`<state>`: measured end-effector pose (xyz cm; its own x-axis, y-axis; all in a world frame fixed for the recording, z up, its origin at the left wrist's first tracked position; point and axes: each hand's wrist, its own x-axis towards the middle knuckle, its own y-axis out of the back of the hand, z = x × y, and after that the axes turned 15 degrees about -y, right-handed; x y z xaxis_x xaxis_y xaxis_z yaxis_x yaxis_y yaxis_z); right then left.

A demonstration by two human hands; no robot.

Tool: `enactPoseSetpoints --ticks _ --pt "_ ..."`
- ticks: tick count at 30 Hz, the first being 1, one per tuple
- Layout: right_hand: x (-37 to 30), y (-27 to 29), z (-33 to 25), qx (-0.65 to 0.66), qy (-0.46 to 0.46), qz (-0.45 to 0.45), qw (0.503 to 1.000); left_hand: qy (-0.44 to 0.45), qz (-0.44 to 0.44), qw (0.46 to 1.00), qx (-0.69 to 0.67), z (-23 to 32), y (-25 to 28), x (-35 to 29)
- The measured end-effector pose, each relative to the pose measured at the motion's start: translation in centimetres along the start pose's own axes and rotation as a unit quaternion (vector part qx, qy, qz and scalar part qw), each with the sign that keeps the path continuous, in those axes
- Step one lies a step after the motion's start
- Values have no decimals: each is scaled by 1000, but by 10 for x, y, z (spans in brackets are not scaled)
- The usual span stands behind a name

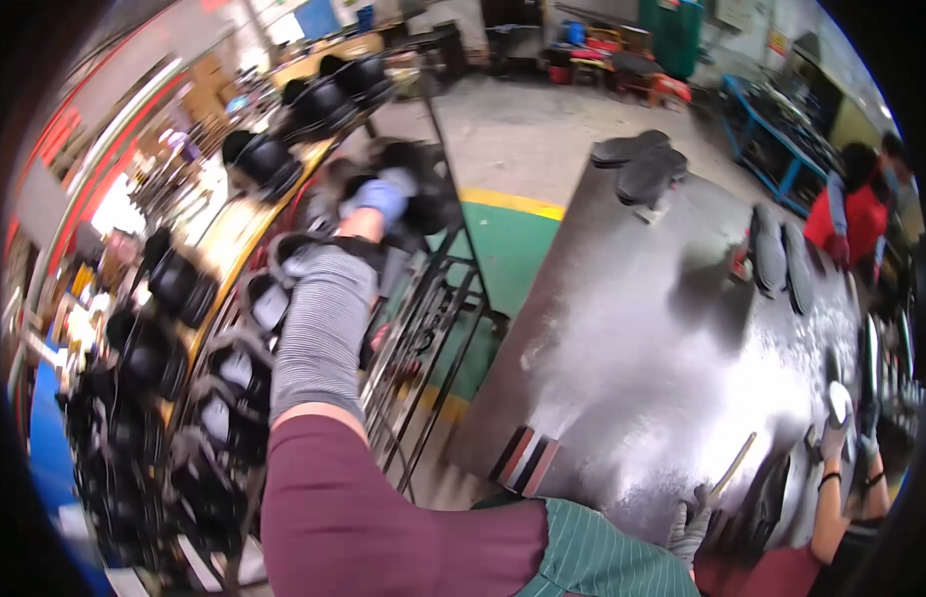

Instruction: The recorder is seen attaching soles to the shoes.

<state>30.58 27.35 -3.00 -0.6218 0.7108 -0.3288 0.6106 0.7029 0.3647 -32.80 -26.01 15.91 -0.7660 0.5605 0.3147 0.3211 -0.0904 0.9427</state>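
Observation:
My left arm, in a grey striped sleeve cover, stretches forward over a metal shoe rack (453,298). My left hand (381,202), in a bluish glove, is smeared by motion beside a dark shoe (430,204) at the rack's far end. Whether its fingers grip the shoe cannot be made out. Low at the right, by the table's near edge, my right hand (690,527) wears a grey glove. It is closed round a thin wooden stick (736,463) that points up and away over the table.
Black shoes (150,353) fill the rack's levels on my left. Dark shoe soles (769,249) lie on the grey metal table (622,338), more at its far corner. Two gloved hands of a co-worker (836,438) work at the right edge. Another person in red (861,219) is beyond.

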Motion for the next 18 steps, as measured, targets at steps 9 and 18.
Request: enactPoseSetpoints --ticks 9,18 --pt "-20 3 -15 -106 -60 135 983 165 2 983 82 89 24 88" --pt "199 37 -73 -224 -4 87 971 -207 -65 786 -579 486 -113 196"
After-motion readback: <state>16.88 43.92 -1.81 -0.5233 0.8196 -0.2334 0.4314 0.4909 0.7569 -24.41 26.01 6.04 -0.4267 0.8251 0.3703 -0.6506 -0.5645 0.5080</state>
